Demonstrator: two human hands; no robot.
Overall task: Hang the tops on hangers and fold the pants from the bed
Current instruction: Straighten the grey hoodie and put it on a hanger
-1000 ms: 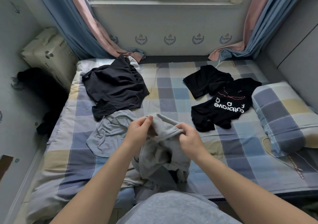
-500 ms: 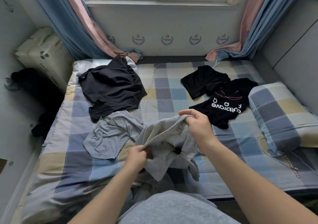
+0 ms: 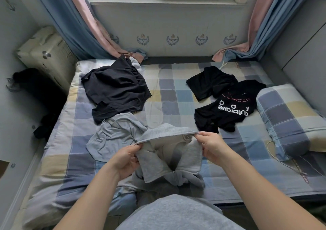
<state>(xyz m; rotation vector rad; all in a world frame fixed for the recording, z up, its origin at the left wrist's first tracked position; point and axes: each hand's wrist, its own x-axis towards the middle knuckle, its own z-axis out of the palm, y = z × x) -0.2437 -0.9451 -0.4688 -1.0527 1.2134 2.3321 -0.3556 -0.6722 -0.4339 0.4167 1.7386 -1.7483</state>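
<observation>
I hold a grey garment (image 3: 169,161) by its top edge, stretched between both hands above the near edge of the bed. My left hand (image 3: 126,160) pinches the left end of that edge, and my right hand (image 3: 212,145) pinches the right end. The rest of the garment hangs bunched below. A light grey top (image 3: 114,134) lies crumpled just left of it. Further back lie a dark top (image 3: 116,90) at left, a small black garment (image 3: 210,83) and a black printed T-shirt (image 3: 229,106) at right.
The checked bed sheet (image 3: 169,92) covers the mattress. A matching pillow (image 3: 289,120) lies at the right edge, with a thin cable (image 3: 282,161) beside it. A cream box (image 3: 45,53) and dark items (image 3: 37,88) sit left of the bed. Curtains (image 3: 84,26) hang at the back.
Both hands moved apart along the grey garment's edge, spreading it wide and level; the left hand rose, the right hand shifted right.
</observation>
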